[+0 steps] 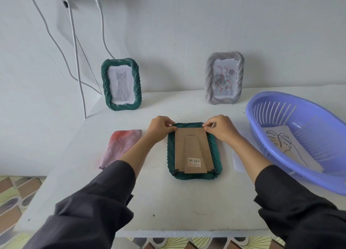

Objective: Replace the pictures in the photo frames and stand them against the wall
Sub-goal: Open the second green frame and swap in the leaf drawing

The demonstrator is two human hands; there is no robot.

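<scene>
My left hand (160,128) and right hand (220,128) are both at the far end of the green frame (170,151), which lies face down on the white table (168,202) right in front of me. Its brown cardboard back (192,147) faces up, with a barcode sticker (194,162) near the end closest to me and a small black clip (176,172) at each near corner.

The fingers of my left hand are curled, and thumb and forefinger pinch the back's far left corner. My right hand does the same at the far right corner. I cannot tell whether there is a clip under either set of fingertips, because my fingers cover those spots.

Two more frames stand upright against the wall at the back of the table. On the left is a green one with a cat drawing (121,84), and on the right a grey one with a rose picture (224,78); they are well apart.

A purple basket (322,121) sits on the table to my right, and in it lies a sheet with a leaf drawing (286,145). Another white sheet (237,162) lies flat between the basket and the face-down frame, partly under my right forearm. A pink cloth (121,147) lies crumpled to the left of my left arm.
</scene>
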